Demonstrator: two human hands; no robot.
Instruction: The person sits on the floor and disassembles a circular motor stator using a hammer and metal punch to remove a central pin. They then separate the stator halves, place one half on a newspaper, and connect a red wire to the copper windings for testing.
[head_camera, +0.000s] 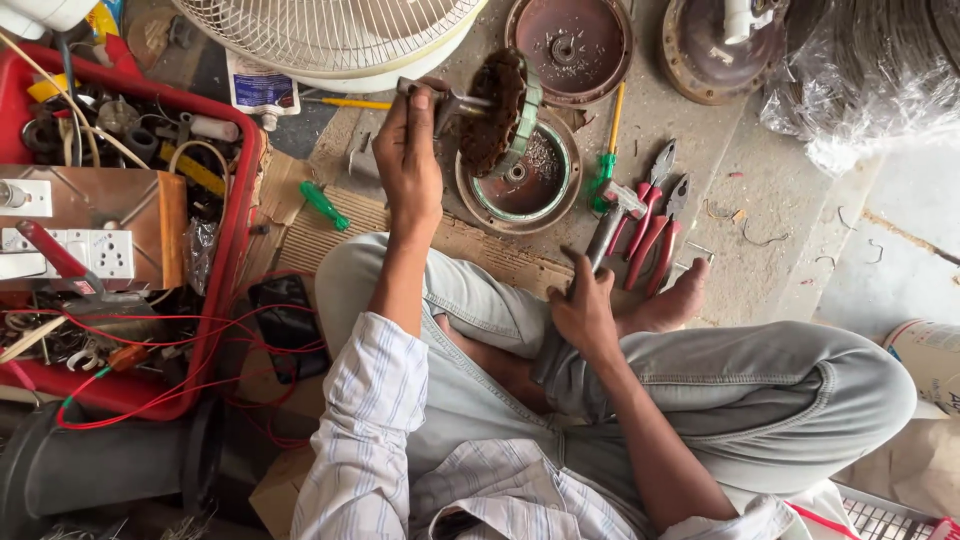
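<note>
Head view: the left hand (408, 150) grips the shaft of a rusty motor winding core (497, 110), holding it tilted above a round motor housing (520, 185) on the floor. The right hand (583, 310) is closed around the handle of a hammer (608, 222), beside red-handled pliers (650, 215). A red crate (235, 215) stands at left.

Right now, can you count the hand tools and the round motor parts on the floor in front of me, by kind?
Red-handled pliers: 2
Green-handled screwdrivers: 2
Hammer, gripped by the right hand: 1
Round rusty motor covers: 3
Wound motor core, held up by the left hand: 1
Total: 9
</note>
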